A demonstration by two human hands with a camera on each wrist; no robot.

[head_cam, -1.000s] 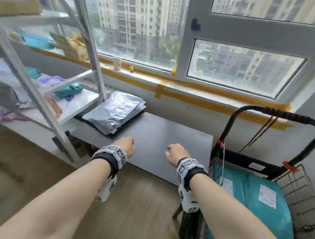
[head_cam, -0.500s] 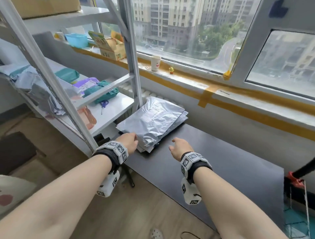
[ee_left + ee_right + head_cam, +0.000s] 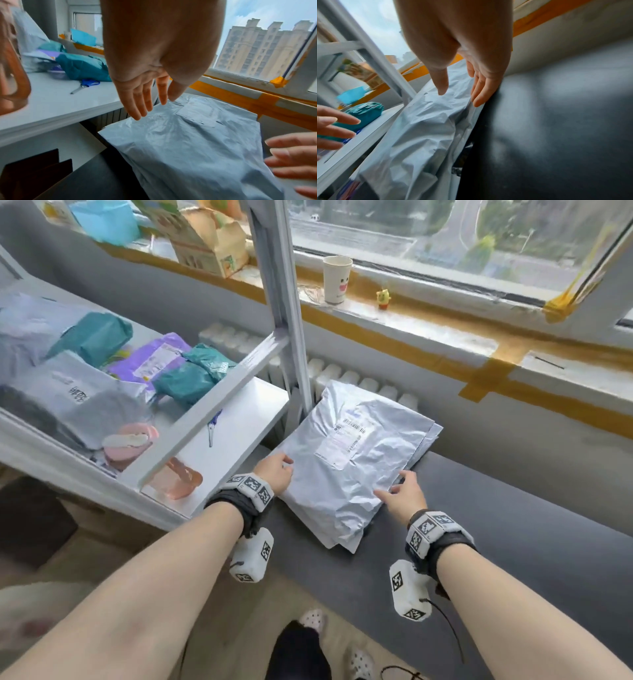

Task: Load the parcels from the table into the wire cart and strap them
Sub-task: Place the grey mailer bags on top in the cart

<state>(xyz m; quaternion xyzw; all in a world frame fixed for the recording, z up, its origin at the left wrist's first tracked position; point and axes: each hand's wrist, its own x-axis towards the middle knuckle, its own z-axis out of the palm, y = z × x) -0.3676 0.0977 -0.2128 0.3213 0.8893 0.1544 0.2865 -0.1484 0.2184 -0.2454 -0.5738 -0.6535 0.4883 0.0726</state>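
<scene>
A stack of silver-grey plastic mailer parcels (image 3: 356, 460) (image 3: 188, 142) (image 3: 423, 128) lies on the dark table (image 3: 496, 529) by the window wall; the top one bears a white label. My left hand (image 3: 277, 470) (image 3: 150, 97) is at the stack's left edge, fingers straight and spread just over the plastic. At the stack's right edge hovers my right hand (image 3: 400, 491) (image 3: 458, 93), fingers straight, thumb over the top parcel and fingertips by its side. Neither hand holds a parcel. The wire cart is out of view.
A white metal shelf rack (image 3: 233, 433) stands left of the table, its upright post (image 3: 291, 313) close to the stack, with teal, purple and grey parcels and scissors (image 3: 212, 426) on it. A paper cup (image 3: 337, 278) stands on the window sill. My feet show below.
My view swung left from the cart to the parcel stack. Both hands moved forward from the bare table to the two sides of the stack, fingers now spread.
</scene>
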